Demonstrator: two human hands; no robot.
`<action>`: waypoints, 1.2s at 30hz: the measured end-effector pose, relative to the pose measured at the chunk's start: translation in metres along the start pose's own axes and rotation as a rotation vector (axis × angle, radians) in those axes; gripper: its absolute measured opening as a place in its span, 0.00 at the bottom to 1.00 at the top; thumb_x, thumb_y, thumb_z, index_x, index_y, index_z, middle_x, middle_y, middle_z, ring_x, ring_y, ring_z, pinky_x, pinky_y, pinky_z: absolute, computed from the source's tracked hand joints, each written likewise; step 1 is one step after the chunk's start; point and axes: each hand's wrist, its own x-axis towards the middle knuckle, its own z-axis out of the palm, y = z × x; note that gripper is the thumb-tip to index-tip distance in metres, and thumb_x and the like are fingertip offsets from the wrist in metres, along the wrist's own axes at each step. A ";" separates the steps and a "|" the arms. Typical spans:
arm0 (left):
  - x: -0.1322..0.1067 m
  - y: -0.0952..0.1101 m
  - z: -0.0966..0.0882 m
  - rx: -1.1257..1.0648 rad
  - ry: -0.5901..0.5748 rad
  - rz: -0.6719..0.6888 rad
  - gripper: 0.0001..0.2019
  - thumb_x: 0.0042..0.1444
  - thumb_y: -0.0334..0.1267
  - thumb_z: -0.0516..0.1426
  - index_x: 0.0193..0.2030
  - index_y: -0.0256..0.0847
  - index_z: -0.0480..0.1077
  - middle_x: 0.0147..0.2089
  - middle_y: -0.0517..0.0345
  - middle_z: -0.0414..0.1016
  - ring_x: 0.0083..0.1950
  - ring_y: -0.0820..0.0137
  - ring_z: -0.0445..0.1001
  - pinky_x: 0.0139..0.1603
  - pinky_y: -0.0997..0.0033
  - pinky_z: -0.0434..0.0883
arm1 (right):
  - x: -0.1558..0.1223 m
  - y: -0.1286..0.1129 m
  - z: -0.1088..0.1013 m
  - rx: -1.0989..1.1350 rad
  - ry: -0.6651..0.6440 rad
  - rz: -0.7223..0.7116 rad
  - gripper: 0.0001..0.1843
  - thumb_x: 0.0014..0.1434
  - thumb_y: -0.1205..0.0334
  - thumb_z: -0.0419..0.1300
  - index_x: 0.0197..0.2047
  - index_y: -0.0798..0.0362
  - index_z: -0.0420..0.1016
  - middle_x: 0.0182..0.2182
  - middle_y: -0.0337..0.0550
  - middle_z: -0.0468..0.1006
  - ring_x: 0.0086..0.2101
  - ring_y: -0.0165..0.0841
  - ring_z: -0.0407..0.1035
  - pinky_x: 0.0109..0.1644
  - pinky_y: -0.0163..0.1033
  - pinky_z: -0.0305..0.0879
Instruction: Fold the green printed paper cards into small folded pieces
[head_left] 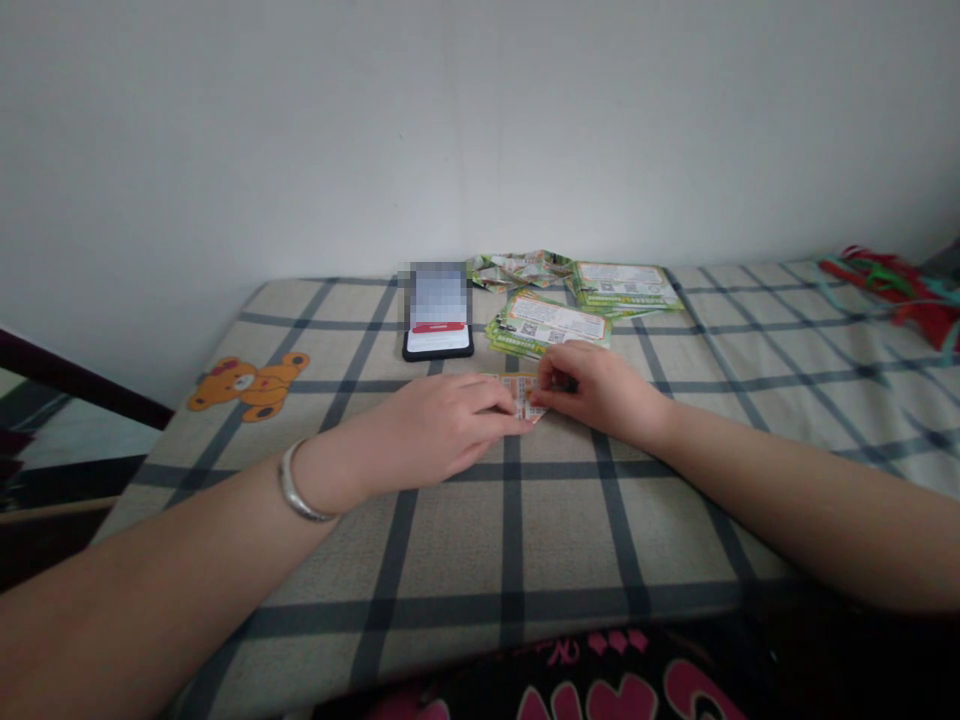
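A printed card [516, 384] with orange and white markings lies flat on the checked cloth. My left hand [457, 420], a silver bangle on its wrist, rests with fingers stretched out over the card's left and near side. At the right end of the card, my right hand [589, 385] is closed in a pinch, fingertips down on the card. Something small and dark shows between its fingers, too hidden to name. Just beyond the hands, a fanned stack of green and white printed cards [559, 322] lies on the cloth.
A phone [439, 340] with a partly blurred screen lies behind my left hand. Crumpled printed cards [521, 268] and a second card stack [626, 285] sit by the wall. A bear picture [247, 388] is at left, a red bundle [904, 290] at far right.
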 end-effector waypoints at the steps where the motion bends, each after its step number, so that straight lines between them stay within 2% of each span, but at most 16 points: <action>1: 0.000 0.000 0.000 0.006 -0.001 0.000 0.17 0.64 0.31 0.50 0.57 0.43 0.70 0.53 0.50 0.73 0.57 0.62 0.71 0.57 0.57 0.72 | 0.000 0.000 -0.002 -0.005 -0.017 -0.023 0.06 0.57 0.63 0.64 0.32 0.53 0.71 0.28 0.38 0.73 0.30 0.29 0.65 0.34 0.34 0.57; 3: -0.001 0.000 0.000 0.018 -0.003 0.000 0.17 0.64 0.31 0.50 0.57 0.43 0.70 0.53 0.50 0.73 0.56 0.62 0.71 0.56 0.58 0.73 | 0.000 0.002 -0.007 -0.014 -0.060 -0.092 0.05 0.59 0.60 0.63 0.34 0.53 0.73 0.29 0.40 0.75 0.33 0.31 0.67 0.37 0.36 0.59; 6: -0.001 0.000 -0.002 0.038 0.003 -0.002 0.16 0.63 0.31 0.51 0.56 0.43 0.70 0.53 0.50 0.74 0.55 0.62 0.72 0.54 0.58 0.74 | 0.000 0.004 -0.015 -0.029 -0.117 -0.191 0.10 0.59 0.56 0.64 0.38 0.54 0.76 0.33 0.43 0.78 0.36 0.34 0.70 0.41 0.39 0.62; 11: -0.001 0.001 -0.004 0.057 -0.019 0.006 0.17 0.63 0.30 0.51 0.56 0.42 0.69 0.53 0.50 0.74 0.56 0.62 0.71 0.54 0.58 0.74 | -0.001 0.006 -0.020 -0.052 -0.112 -0.321 0.09 0.61 0.58 0.62 0.42 0.51 0.79 0.41 0.43 0.80 0.40 0.35 0.73 0.44 0.40 0.64; 17: -0.003 0.002 -0.004 0.136 -0.029 -0.008 0.17 0.63 0.31 0.50 0.58 0.41 0.68 0.53 0.48 0.73 0.55 0.60 0.71 0.53 0.57 0.74 | -0.003 0.004 -0.013 -0.185 -0.013 -0.334 0.10 0.63 0.57 0.59 0.43 0.49 0.81 0.43 0.42 0.81 0.41 0.36 0.73 0.44 0.41 0.63; 27: -0.005 -0.001 -0.002 0.130 -0.016 -0.018 0.17 0.63 0.34 0.51 0.57 0.43 0.69 0.54 0.48 0.72 0.56 0.59 0.71 0.53 0.56 0.73 | -0.004 0.004 -0.011 -0.224 -0.027 -0.327 0.11 0.64 0.57 0.58 0.44 0.47 0.81 0.43 0.41 0.80 0.41 0.37 0.72 0.44 0.42 0.62; 36: -0.005 -0.001 0.001 0.153 0.041 0.011 0.17 0.63 0.34 0.52 0.58 0.43 0.69 0.56 0.48 0.72 0.57 0.59 0.70 0.56 0.55 0.72 | -0.003 0.007 -0.009 -0.183 -0.014 -0.307 0.11 0.64 0.57 0.58 0.46 0.45 0.80 0.42 0.41 0.80 0.41 0.36 0.72 0.45 0.42 0.63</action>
